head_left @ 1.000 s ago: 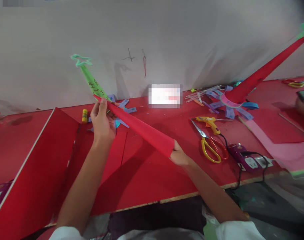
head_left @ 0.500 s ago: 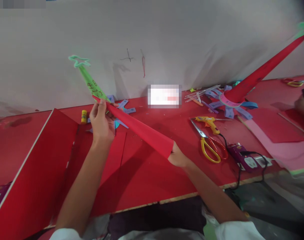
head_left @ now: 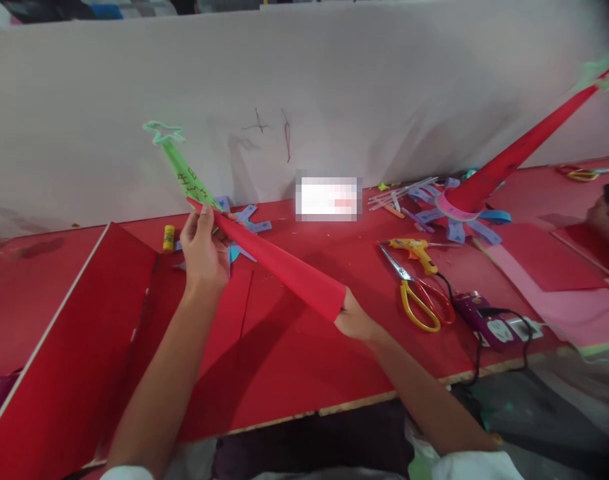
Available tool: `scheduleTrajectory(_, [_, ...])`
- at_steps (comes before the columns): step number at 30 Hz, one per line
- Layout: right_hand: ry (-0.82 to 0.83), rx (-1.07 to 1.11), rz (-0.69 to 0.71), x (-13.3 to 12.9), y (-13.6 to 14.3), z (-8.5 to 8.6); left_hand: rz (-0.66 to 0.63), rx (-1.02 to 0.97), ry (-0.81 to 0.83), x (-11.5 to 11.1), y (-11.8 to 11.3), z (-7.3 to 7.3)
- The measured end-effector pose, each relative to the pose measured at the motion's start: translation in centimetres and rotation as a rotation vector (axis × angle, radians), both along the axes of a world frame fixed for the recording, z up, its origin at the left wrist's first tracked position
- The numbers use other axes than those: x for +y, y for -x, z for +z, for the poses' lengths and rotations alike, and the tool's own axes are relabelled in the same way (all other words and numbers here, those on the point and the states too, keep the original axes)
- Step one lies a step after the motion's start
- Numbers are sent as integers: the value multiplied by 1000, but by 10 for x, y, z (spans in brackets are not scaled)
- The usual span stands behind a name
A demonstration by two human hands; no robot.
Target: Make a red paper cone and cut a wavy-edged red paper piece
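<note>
The red paper cone [head_left: 284, 263] slants across the middle of the frame above the red tabletop [head_left: 304, 380], its narrow tip at centre left and its wide mouth lower, right of centre. The left hand [head_left: 204, 247] pinches it near the tip between thumb and fingers, the other fingers loosely curled. The right hand [head_left: 354, 317] is at the wide end, its fingers hidden inside the mouth, so how far they are spread cannot be told. Behind the left hand a green cone [head_left: 184, 170] with writing leans toward the upper left. Right of the right hand, scissors [head_left: 414, 293] with yellow and red handles lie beside a yellow glue gun [head_left: 414, 252]; a yellow glue stick [head_left: 169, 239] stands left of the left hand.
</note>
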State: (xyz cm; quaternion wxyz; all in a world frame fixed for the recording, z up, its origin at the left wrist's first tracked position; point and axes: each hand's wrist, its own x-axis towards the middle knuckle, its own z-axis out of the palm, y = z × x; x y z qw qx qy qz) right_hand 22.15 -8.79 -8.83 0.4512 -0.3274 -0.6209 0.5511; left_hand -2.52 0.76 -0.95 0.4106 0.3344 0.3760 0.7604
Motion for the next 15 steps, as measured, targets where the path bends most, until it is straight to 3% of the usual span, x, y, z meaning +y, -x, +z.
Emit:
scheduleTrajectory(8, [1, -55, -32, 1, -1, -18, -3, 14, -8, 1, 3, -2])
scheduleTrajectory(15, [36, -46, -33, -1, 2, -3, -2, 34, -6, 1, 2, -3])
